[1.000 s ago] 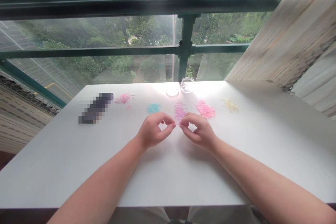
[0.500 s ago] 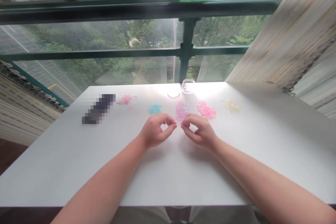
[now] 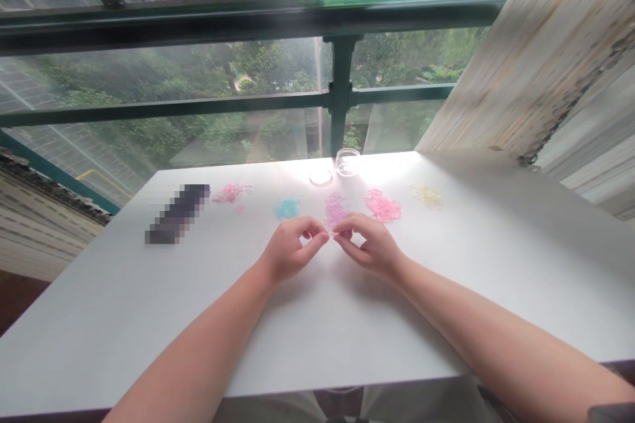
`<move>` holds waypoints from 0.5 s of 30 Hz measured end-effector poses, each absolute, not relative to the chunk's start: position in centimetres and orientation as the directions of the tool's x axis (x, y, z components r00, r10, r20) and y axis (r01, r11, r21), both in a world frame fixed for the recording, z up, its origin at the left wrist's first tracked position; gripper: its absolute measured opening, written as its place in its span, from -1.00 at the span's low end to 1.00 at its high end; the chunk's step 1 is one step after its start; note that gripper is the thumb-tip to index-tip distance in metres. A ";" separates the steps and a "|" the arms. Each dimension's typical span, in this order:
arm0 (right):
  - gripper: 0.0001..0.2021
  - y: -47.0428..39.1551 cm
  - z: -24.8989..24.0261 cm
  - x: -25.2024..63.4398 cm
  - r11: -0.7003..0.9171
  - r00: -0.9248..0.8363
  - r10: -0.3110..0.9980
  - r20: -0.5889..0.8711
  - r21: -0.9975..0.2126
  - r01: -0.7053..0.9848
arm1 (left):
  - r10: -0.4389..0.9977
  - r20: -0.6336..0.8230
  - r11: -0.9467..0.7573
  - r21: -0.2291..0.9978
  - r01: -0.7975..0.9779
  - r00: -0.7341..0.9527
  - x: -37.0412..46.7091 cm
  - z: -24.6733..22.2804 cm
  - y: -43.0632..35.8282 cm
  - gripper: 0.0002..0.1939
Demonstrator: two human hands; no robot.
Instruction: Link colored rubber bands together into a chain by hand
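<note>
Thumb and fingers of my left hand [image 3: 294, 248] are pinched together just in front of the purple pile of small bands [image 3: 336, 207]. Facing it, my right hand [image 3: 370, 242] is pinched too, its fingertips a small gap from the left ones. Whatever the fingertips hold is too small to make out. Beyond my left hand lies a turquoise pile of bands [image 3: 287, 207]. A bright pink pile [image 3: 382, 205] is just past my right hand. Farther out are a pale yellow pile [image 3: 428, 195] on the right and a lighter pink pile [image 3: 231, 192] on the left.
A clear round jar [image 3: 348, 162] stands at the back edge of the white table [image 3: 307, 337], with a round lid [image 3: 321, 177] beside it. A dark, pixelated object [image 3: 179, 213] lies on the left. Behind the table are a green window rail [image 3: 238, 21] and a curtain [image 3: 501, 59].
The whole view has shifted and tilted slightly, so the table's things appear a little farther left. My hands stay pinched close together, the right fingers slightly changed in pose.
</note>
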State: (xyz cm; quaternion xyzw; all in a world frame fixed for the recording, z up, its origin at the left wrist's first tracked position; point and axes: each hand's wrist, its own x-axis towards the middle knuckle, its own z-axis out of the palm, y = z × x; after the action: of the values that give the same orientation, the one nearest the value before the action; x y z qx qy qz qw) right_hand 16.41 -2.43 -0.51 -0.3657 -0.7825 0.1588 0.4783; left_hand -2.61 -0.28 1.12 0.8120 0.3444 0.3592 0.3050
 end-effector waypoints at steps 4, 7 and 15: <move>-0.93 -2.4 -0.1 16.4 0.670 -0.280 0.735 0.617 -0.603 0.433 | 0.783 0.368 -0.570 0.746 0.344 0.501 -2.7 1.2 -0.2 -0.86; -0.93 -2.5 0.0 16.4 0.665 -0.282 0.741 0.609 -0.609 0.432 | 0.781 0.367 -0.574 0.741 0.349 0.505 -2.7 1.2 -0.2 -0.85; -0.93 -2.5 -0.2 16.5 0.664 -0.267 0.742 0.615 -0.620 0.418 | 0.738 0.485 -0.656 0.680 0.329 0.469 -2.7 1.2 -0.6 -0.88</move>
State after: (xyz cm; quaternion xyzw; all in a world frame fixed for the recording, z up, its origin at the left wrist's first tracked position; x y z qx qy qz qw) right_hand 16.50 -2.47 -0.21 -0.3732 -0.7774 0.1700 0.4769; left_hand -2.71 -0.56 1.20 0.8178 0.3263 0.3987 0.2564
